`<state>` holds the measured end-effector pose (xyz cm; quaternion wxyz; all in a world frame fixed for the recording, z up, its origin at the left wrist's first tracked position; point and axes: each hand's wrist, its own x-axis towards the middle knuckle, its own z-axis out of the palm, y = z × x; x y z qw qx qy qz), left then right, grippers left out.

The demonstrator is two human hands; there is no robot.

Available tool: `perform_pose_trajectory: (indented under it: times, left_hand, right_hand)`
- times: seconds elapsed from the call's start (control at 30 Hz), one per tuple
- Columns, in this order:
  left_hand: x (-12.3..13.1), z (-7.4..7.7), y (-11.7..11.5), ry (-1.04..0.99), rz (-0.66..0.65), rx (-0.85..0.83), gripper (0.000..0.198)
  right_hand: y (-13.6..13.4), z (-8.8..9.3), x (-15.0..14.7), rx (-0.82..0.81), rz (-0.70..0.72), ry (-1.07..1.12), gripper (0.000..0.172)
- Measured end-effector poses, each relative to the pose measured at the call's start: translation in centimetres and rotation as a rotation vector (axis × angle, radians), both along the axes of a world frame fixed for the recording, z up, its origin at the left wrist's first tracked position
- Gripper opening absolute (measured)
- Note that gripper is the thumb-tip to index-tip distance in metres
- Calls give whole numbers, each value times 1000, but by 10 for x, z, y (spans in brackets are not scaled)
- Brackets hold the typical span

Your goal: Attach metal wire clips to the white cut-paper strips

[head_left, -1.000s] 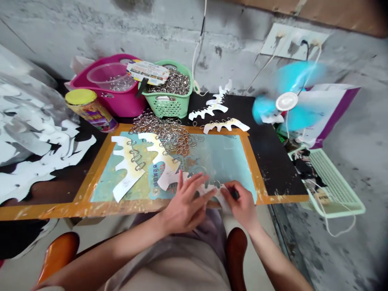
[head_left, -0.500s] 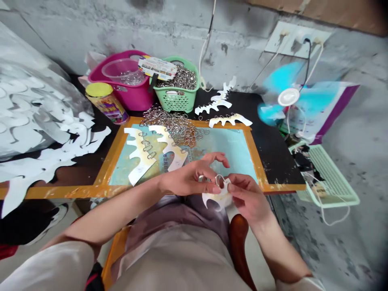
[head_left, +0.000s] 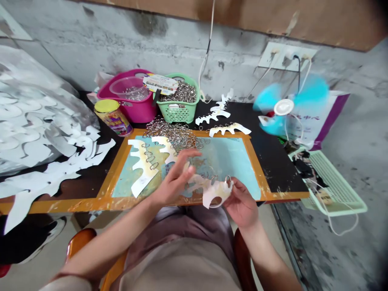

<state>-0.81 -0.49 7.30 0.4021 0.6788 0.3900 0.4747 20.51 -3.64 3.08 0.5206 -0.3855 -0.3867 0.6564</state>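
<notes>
My right hand [head_left: 241,202] pinches a white scalloped card strip [head_left: 212,190] with metal rings hooked through it, holding it just above the front edge of the board [head_left: 254,161]. My left hand [head_left: 176,180] hovers beside the strip's left end with its fingers spread and nothing in them. A loose pile of metal rings [head_left: 174,133] lies at the back of the board. Two more ringed card strips [head_left: 145,165] rest on the board to the left.
A green basket [head_left: 179,106] of rings, a pink tub [head_left: 133,101] and a yellow-lidded can [head_left: 113,117] stand at the back. Further card strips [head_left: 218,109] lie behind the board. A spinning blue fan [head_left: 285,107] and a pale green tray [head_left: 333,186] are at right, stacked white cutouts [head_left: 36,133] at left.
My left hand let go of the ring and strip and opened, moving left and away. My right hand lifted the strip slightly over the board edge. The view tilted up.
</notes>
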Motion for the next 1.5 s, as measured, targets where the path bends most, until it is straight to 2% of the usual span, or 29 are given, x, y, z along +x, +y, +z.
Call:
perform_pose_trajectory:
  times: [0.03, 0.07, 0.1, 0.17, 0.2, 0.23, 0.27, 0.33, 0.4, 0.5, 0.6, 0.67, 0.73, 0.83, 0.9, 1.03, 1.2, 1.27, 1.37, 1.47, 1.5]
  left_hand:
    - [-1, -4, -9, -108, 123, -46, 40]
    - [-1, -10, -20, -203, 178, -128, 40]
    - [1, -15, -31, -239, 119, -230, 47]
    - [10, -27, -51, -215, -249, -559, 53]
    - [18, -33, -58, -273, -338, -684, 56]
    - [26, -38, -61, -371, -370, -755, 61]
    - [35, -42, -61, -481, -347, -776, 66]
    - [52, -48, -53, -649, -148, -759, 65]
    - [62, -49, -41, -658, 25, -740, 58]
    - [66, -44, -29, -515, 118, -684, 50]
    - [63, -39, -28, -442, 156, -542, 44]
    - [61, -41, -30, -424, 145, -458, 41]
    - [60, -45, -32, -380, 107, -401, 38]
    - [57, -50, -35, -304, 76, -354, 35]
    - [54, -50, -36, -309, 69, -362, 40]
    - [46, -48, -36, -340, 18, -432, 46]
    - [38, -58, -41, -246, -249, -464, 54]
    - [36, -63, -44, -213, -301, -433, 55]
    - [32, -64, -44, -111, -268, -341, 48]
    - [29, -62, -42, -5, -183, -263, 42]
    - [29, -63, -42, -2, -153, -265, 40]
  right_hand:
    - [2, -2, 3, 20, -16, 5, 23]
    - [3, -3, 5, 31, -23, 17, 22]
    - [3, -5, 6, 34, -23, 33, 20]
    - [3, -7, 6, 30, -16, 49, 21]
    - [3, -8, 6, 29, -13, 38, 22]
    - [3, -9, 4, 32, -10, 12, 23]
    - [3, -9, 3, 38, -5, -23, 24]
    - [3, -8, 1, 57, 3, -90, 25]
    - [4, -7, 1, 64, -12, -104, 26]
    - [8, -6, 11, 63, -26, -25, 33]
    - [18, -1, 25, 81, 26, -30, 56]
    - [28, 6, 31, 108, 89, -151, 60]
    - [38, 16, 32, 159, 211, -306, 53]
    - [49, 32, 26, 232, 451, -497, 32]
    - [51, 39, 23, 244, 530, -539, 34]
    - [45, 39, 18, 235, 537, -478, 36]
    - [29, 13, 9, 304, 509, -225, 50]
    - [27, 2, 8, 295, 500, -145, 53]
    - [33, -3, 15, 259, 583, -168, 54]
    - [41, 7, 20, 245, 623, -221, 73]
    - [42, 11, 19, 255, 600, -266, 72]
